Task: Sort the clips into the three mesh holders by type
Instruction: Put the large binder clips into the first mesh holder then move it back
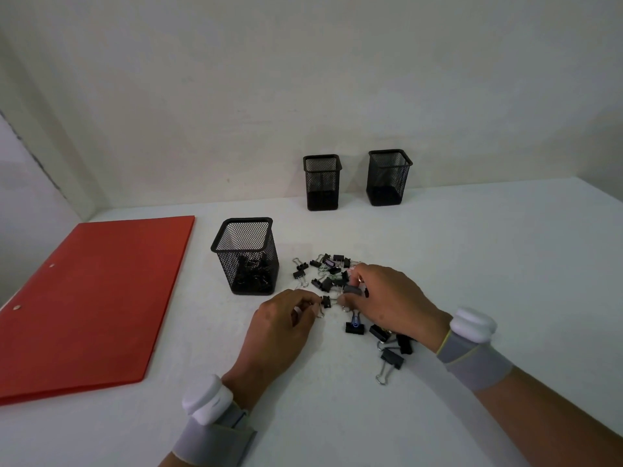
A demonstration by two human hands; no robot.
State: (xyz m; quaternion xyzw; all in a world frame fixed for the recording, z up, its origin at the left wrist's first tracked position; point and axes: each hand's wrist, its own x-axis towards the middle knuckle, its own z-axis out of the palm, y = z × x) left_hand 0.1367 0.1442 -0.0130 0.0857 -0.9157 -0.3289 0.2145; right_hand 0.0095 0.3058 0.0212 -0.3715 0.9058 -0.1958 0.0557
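With the left hand (283, 318) pinching a small clip (325, 301) beside the loose pile (332, 271) and the right hand (381, 298) gripping a larger one, each should probably be freed singly and dropped into its matching holder (247, 256).

Black binder clips (328, 274) lying scattered mid-surface; nearest mesh holder (247, 256) holding clips, two mesh holders (322, 182) standing upright at far edge.

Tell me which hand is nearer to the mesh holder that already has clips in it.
Left. The left hand is just in front of and right of the near mesh holder; the right hand lies farther right, beyond the clip pile.
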